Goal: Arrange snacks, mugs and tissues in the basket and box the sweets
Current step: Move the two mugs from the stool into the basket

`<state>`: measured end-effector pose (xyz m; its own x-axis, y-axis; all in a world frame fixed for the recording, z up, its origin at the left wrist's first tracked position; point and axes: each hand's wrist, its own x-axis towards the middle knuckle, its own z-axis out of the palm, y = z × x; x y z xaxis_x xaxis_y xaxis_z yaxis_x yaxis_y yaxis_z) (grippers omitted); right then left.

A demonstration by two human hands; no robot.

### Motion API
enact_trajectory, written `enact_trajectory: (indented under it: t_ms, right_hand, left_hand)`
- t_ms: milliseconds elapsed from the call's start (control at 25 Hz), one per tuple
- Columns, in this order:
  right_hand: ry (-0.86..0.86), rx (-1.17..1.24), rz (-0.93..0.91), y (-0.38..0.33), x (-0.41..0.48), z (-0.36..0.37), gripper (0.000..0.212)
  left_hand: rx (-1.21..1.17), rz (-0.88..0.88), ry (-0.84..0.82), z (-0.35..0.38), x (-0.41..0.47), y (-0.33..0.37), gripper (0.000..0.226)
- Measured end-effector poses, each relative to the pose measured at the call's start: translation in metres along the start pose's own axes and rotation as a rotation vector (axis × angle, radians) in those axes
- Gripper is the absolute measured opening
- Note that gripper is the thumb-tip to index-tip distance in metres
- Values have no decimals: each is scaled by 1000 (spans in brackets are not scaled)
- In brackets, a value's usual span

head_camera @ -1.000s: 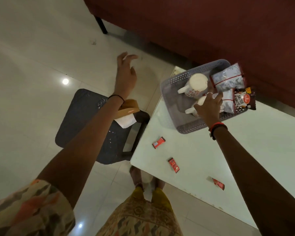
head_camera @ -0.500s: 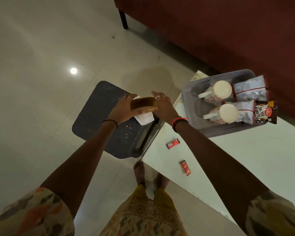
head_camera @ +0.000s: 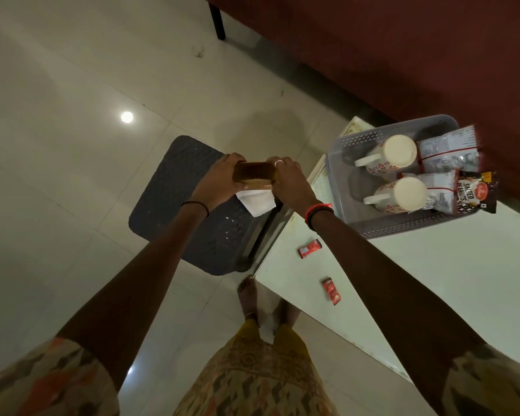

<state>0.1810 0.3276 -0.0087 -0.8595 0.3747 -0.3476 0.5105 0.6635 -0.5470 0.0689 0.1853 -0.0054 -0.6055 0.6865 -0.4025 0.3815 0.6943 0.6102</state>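
A brown tissue holder with a white tissue hanging from it is gripped from both sides, my left hand on its left end and my right hand on its right end, above a dark stool. On the white table stands a grey perforated basket holding two white mugs lying on their sides and snack packets, one marked salted peanuts. Two red sweets lie on the table near its front left edge.
A dark red sofa with a black leg runs along the back, right behind the basket. The floor is pale glossy tile. My bare feet stand at the table's corner, beside the stool.
My right hand left the mug in the basket and came across to the stool. Both hands closed on the tissue holder and have lifted it a little.
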Motion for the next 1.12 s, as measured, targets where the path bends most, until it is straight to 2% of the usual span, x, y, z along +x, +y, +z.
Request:
enact_trajectory:
  t_ms: [200, 360, 560, 760, 960, 1120]
  right_hand:
    - [19, 46, 16, 7, -15, -34, 43]
    - [130, 90, 55, 28, -42, -67, 46]
    - [247, -36, 101, 61, -78, -93, 40]
    - [295, 86, 413, 94, -102, -99, 39]
    - [319, 99, 474, 119, -111, -87, 35]
    - [232, 197, 527, 137, -106, -67, 35]
  left_hand:
    - [32, 159, -59, -20, 10, 37, 51]
    - [84, 271, -131, -24, 31, 78, 50]
    - [173, 482, -185, 0, 63, 133, 51]
    - [241, 628, -292, 43, 87, 181, 47]
    - [331, 717, -358, 82, 100, 194, 46]
    - [426, 738, -419, 107, 107, 189, 46]
